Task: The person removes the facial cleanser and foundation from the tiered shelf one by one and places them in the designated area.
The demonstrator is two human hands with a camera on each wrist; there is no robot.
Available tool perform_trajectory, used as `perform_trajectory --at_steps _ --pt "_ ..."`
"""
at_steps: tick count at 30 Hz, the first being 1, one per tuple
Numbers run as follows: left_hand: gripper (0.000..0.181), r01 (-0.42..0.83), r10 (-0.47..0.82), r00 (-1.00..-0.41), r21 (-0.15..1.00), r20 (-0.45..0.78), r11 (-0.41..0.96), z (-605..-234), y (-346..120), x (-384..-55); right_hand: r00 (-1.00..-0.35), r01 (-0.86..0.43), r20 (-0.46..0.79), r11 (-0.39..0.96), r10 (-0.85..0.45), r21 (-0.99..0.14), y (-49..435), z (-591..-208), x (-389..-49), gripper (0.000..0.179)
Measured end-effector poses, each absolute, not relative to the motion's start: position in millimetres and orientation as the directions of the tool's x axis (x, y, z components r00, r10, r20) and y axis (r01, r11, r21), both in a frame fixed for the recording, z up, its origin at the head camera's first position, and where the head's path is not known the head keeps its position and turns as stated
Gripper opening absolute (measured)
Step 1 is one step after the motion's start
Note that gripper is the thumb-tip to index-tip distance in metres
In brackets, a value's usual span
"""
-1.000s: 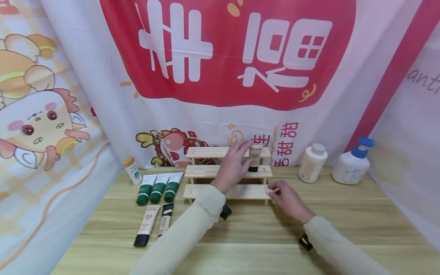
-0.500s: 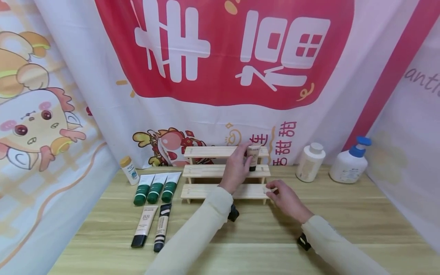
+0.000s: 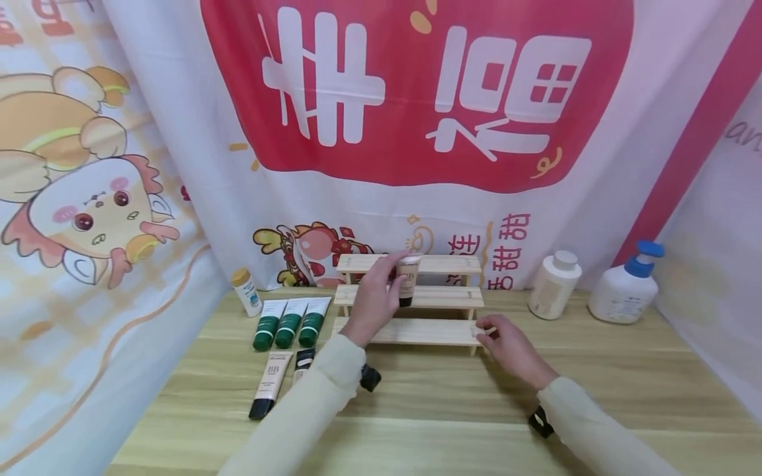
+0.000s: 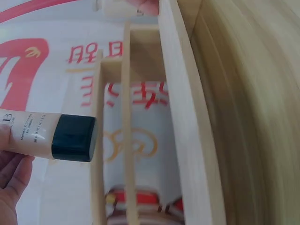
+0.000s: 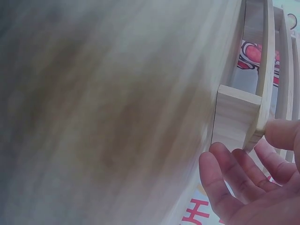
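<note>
My left hand (image 3: 376, 296) grips an upright BB cream tube (image 3: 408, 281) by its side, in front of the upper tiers of a three-tier wooden display rack (image 3: 423, 332). In the left wrist view the tube's dark cap (image 4: 74, 138) points toward the rack's shelf edges, with fingers (image 4: 18, 176) behind the pale body. At the right end of the lowest tier, my right hand (image 3: 506, 347) pinches the board. The right wrist view shows its thumb (image 5: 281, 133) against the board's end and the other fingers spread beneath.
Left of the rack lie several green-and-white tubes (image 3: 290, 324), another BB cream tube (image 3: 270, 385) and a dark-ended tube (image 3: 303, 363) partly behind my sleeve. A yellow-capped bottle (image 3: 247, 292) stands behind them. A white bottle (image 3: 555, 284) and a blue pump bottle (image 3: 624, 291) stand right.
My left hand has closed round the BB cream tube, which stood toward the right of the middle tier, and has moved it left along the rack. My right hand stays at the rack's end.
</note>
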State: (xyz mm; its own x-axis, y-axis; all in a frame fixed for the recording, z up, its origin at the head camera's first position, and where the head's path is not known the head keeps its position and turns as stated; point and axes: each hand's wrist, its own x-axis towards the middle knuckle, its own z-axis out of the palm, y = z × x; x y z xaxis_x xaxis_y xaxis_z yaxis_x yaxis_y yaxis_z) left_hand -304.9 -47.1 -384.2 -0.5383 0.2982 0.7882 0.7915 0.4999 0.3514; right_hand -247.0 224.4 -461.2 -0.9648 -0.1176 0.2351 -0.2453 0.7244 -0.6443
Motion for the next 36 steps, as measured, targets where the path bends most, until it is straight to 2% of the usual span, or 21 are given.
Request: perform_trajectory --at_steps 6,12,18,21,23,30,36 --pt "0.047 0.764 0.331 -0.566 0.329 0.755 0.555 -374 -98 -293 -0.965 -0.243 0.233 0.731 -0.118 -0.638 228 -464 -251 0.023" --pt "0.053 0.701 0.365 -0.645 0.329 0.672 0.633 -362 -159 -264 -0.966 -0.245 0.228 0.725 -0.125 -0.643 227 -464 -251 0.025" --pt "0.056 0.508 0.311 -0.825 0.378 0.473 0.774 -368 -228 -236 -0.964 -0.251 0.233 0.719 -0.126 -0.648 228 -461 -250 0.025" --pt "0.052 0.364 0.252 -0.92 0.416 0.3 0.833 -379 -258 -229 -0.965 -0.246 0.231 0.722 -0.123 -0.647 230 -461 -250 0.025" --pt "0.048 0.277 0.217 -0.959 0.43 0.183 0.859 -387 -274 -227 -0.965 -0.246 0.23 0.724 -0.123 -0.645 232 -461 -249 0.025" --pt "0.047 0.103 0.147 -0.987 0.47 -0.058 0.877 -419 -300 -232 -0.964 -0.253 0.231 0.73 -0.133 -0.635 235 -462 -247 0.025" --pt "0.044 0.011 0.087 -0.986 0.458 -0.145 0.889 -436 -305 -244 -0.97 -0.235 0.206 0.718 -0.13 -0.655 235 -462 -248 0.026"
